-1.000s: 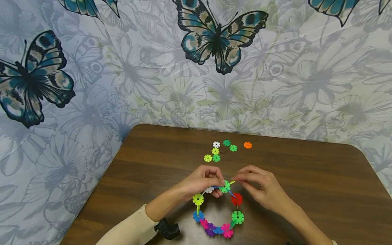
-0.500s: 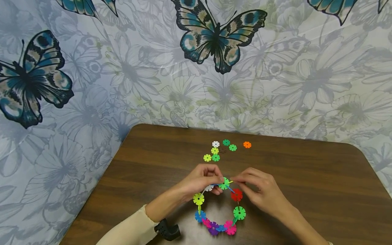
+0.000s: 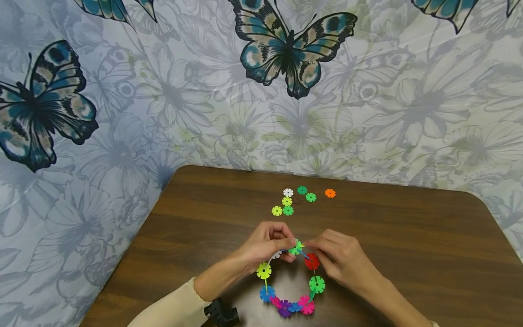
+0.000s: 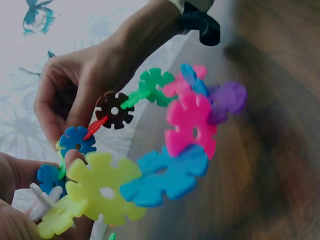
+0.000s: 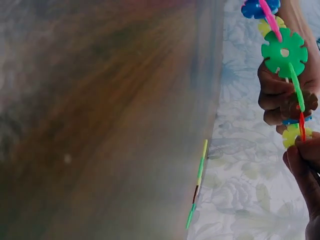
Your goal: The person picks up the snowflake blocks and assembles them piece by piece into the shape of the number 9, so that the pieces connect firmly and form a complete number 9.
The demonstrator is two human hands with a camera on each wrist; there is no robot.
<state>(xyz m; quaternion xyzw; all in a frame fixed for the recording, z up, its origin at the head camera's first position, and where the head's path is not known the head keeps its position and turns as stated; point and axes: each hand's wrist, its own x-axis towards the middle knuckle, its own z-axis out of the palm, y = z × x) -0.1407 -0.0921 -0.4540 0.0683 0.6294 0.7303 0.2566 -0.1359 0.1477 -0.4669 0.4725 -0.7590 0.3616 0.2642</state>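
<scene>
Behind everything hangs a wall covering (image 3: 261, 106) printed with butterflies and flowers. Before it stands a brown wood-grain table (image 3: 412, 240), and both hands are above its near half. A many-coloured ring of interlocking snowflake discs (image 3: 284, 308) hangs from the grip toward the person's side. The right hand (image 3: 343, 252) is on one side of the joint, with thumb and fingertips together on a small yellow disc (image 5: 290, 137). The left hand (image 3: 265, 247), on the other side, clamps a green disc (image 3: 295, 247) of the ring between thumb and fingers. A black wrist device (image 3: 221, 313) sits behind the left hand. Beyond the grip, loose snowflake discs (image 3: 288, 210) lie flat on the table. Just beside the grip, on the right hand's side, is a red disc (image 3: 312, 261).
</scene>
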